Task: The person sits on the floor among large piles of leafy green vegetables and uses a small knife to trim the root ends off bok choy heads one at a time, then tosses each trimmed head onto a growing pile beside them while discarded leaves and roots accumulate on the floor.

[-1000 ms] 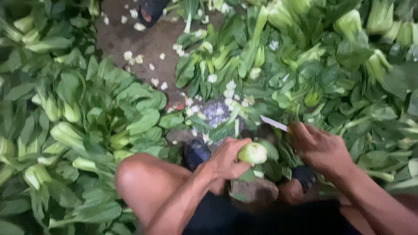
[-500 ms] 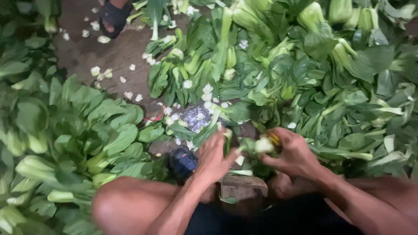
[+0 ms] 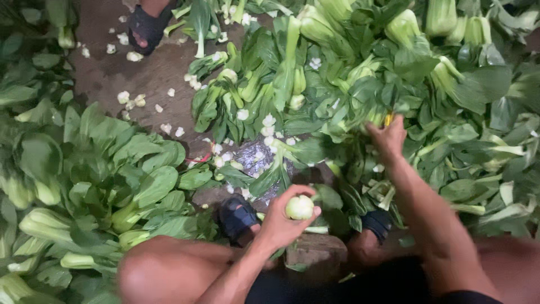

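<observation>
A trimmed bok choy [image 3: 300, 207], its pale cut base facing up, sits just below the middle of the frame, pinched between the curled fingers and thumb of the left hand [image 3: 284, 222]. The right hand [image 3: 387, 138] reaches up and to the right of it, into the pile of greens [image 3: 427, 79] that fills the upper right of the frame; its fingers are closed around something among the leaves, with a bit of yellow [image 3: 388, 119] showing at the fingertips, though what it grips cannot be told. Directly below the held bok choy is a dark wooden block [image 3: 315, 250], and on either side of it, low in the frame, are the person's feet in dark sandals [image 3: 239, 217]. A second heap of bok choy [image 3: 90, 186] covers the left side of the frame. Between the two piles, in the upper left, lies a patch of bare brown ground [image 3: 146, 79] strewn with small white cut stem ends [image 3: 130, 100]. At the top left edge, another person's foot in a dark sandal [image 3: 147, 25] stands on that ground.
</observation>
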Demonstrator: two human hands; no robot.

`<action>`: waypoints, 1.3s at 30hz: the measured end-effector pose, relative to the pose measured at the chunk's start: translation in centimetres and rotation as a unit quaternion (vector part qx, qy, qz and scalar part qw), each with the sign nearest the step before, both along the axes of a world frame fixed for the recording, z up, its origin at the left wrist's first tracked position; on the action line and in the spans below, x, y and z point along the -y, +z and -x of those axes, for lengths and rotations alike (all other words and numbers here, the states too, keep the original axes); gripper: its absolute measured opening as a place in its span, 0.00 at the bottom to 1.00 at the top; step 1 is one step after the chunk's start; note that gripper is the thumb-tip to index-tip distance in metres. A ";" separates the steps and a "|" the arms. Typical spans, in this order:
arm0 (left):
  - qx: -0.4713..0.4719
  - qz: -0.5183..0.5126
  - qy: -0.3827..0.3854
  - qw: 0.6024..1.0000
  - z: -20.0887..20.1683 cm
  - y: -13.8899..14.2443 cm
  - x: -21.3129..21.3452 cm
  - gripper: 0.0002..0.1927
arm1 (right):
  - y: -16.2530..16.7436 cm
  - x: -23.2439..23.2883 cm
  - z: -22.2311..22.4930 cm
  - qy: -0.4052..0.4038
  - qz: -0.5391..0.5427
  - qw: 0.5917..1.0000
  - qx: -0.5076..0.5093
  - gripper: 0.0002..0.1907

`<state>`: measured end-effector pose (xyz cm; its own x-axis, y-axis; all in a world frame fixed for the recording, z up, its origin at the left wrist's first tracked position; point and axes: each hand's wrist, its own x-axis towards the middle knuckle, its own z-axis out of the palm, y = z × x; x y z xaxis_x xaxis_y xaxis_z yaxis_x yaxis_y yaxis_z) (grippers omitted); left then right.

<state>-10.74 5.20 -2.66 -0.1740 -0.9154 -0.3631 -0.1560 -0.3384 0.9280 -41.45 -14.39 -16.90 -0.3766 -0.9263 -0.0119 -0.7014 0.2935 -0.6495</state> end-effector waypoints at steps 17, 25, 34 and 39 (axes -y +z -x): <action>0.074 0.383 -0.008 0.921 -2.0 3.6 -0.3 0.35 | 27.3 -15.7 -11.1 0.296 -0.215 0.907 0.210 0.18; 0.045 0.364 -0.023 0.930 -4.3 5.0 -1.4 0.31 | 30.3 -16.5 -9.0 0.573 0.051 0.807 -0.133 0.28; -0.006 0.286 -0.079 0.955 -4.5 3.7 -1.1 0.25 | 29.3 -13.1 -10.6 0.411 -0.361 0.764 -0.341 0.10; 0.006 0.330 -0.065 0.942 -3.8 2.8 -0.7 0.27 | 27.5 -13.8 -10.1 0.435 -0.213 0.867 0.120 0.27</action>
